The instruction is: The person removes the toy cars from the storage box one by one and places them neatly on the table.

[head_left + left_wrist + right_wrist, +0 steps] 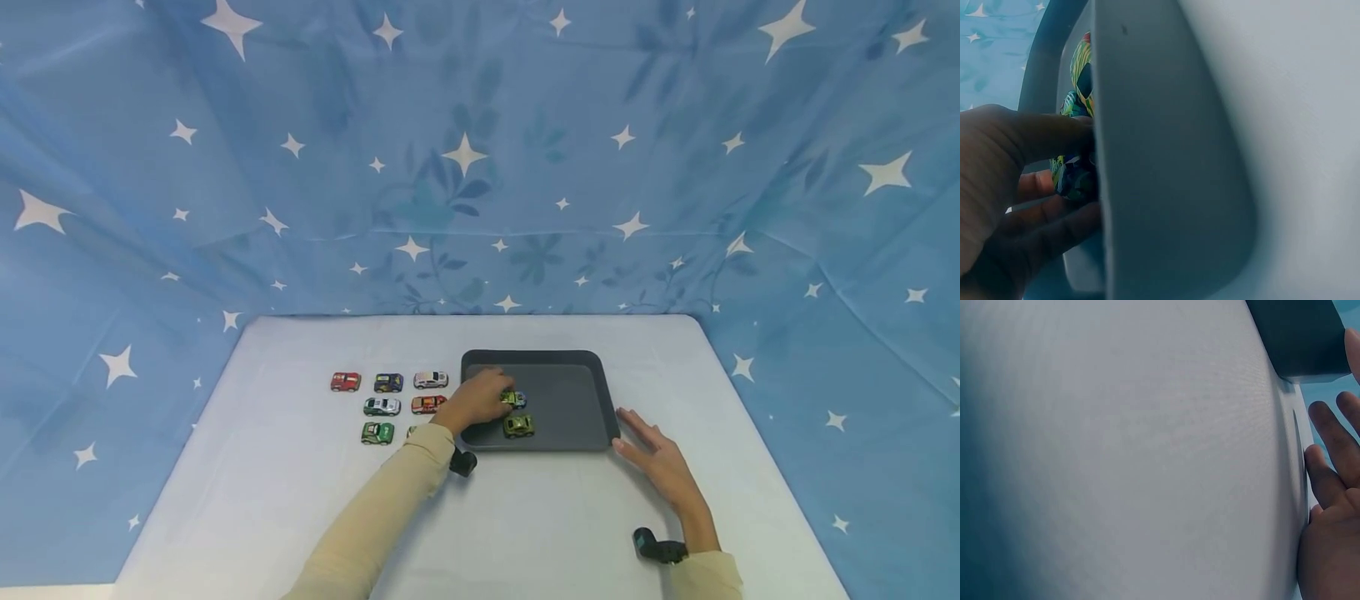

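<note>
My left hand (482, 398) reaches into a dark grey tray (573, 400) and pinches a small toy car (516, 399) patterned in yellow-green and blue. In the left wrist view, thumb and fingers are on either side of that toy car (1075, 178), and the tray's near wall (1160, 150) hides part of it. A second, olive-green toy car (518, 427) sits just in front of it on the tray floor. My right hand (660, 461) lies at the tray's right edge with its fingers extended, holding nothing; whether its fingertips touch the rim I cannot tell.
Left of the tray, several toy cars stand in loose rows, among them a red one (346, 382), a blue one (388, 382), a white one (431, 380) and a green one (377, 432). My left forearm partly covers another. A star-patterned blue cloth (465, 208) hangs behind the white table (525, 525).
</note>
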Demonstrator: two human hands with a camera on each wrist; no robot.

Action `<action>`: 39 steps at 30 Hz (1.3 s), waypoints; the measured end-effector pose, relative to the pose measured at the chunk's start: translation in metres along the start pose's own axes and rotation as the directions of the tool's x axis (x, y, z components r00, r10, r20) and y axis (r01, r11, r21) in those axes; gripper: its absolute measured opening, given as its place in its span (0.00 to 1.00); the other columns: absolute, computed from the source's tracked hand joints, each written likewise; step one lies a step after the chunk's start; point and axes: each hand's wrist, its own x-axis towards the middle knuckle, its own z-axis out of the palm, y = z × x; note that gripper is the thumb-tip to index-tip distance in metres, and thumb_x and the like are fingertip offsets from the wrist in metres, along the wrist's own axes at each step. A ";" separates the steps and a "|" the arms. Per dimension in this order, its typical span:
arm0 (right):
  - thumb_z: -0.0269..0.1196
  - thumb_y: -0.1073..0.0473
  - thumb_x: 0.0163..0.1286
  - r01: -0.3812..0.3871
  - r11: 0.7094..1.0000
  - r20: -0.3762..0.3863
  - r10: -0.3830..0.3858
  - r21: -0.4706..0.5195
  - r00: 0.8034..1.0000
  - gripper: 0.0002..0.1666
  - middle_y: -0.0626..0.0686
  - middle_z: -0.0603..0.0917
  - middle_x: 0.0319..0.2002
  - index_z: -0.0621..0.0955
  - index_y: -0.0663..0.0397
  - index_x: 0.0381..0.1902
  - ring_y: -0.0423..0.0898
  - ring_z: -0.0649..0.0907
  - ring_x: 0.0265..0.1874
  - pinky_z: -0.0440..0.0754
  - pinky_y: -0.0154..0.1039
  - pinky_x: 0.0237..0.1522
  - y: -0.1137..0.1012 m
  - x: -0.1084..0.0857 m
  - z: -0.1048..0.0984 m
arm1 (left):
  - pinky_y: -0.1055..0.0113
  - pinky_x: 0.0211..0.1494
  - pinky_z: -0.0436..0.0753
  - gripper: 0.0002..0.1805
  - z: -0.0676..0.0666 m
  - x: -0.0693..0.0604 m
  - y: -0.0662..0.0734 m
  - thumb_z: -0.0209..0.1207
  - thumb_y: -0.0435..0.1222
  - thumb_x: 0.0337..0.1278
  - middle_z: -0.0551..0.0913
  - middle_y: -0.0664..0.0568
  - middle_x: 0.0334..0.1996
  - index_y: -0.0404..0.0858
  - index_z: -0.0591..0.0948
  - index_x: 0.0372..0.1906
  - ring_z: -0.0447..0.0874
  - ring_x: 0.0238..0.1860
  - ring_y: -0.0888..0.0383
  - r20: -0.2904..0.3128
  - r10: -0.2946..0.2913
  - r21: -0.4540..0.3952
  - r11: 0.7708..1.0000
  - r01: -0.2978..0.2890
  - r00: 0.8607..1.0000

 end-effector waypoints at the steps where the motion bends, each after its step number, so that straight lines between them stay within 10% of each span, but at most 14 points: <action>1: 0.68 0.41 0.76 0.002 1.000 0.001 -0.002 -0.001 1.000 0.46 0.61 0.57 0.84 0.66 0.51 0.84 0.72 0.41 0.83 0.39 0.79 0.75 0.000 0.000 0.000 | 0.57 0.62 0.83 0.18 -0.001 0.000 0.000 0.70 0.38 0.71 0.84 0.45 0.55 0.36 0.85 0.61 0.84 0.57 0.50 -0.001 0.006 0.002 1.000 -0.006 1.000; 39: 0.68 0.40 0.77 -0.004 1.000 0.011 0.004 0.000 1.000 0.46 0.62 0.56 0.84 0.66 0.50 0.84 0.72 0.40 0.83 0.38 0.79 0.75 -0.004 -0.002 0.001 | 0.55 0.63 0.83 0.19 -0.045 -0.025 -0.023 0.69 0.33 0.72 0.86 0.44 0.59 0.33 0.85 0.64 0.84 0.61 0.48 -0.019 -0.017 -0.133 0.991 0.014 1.000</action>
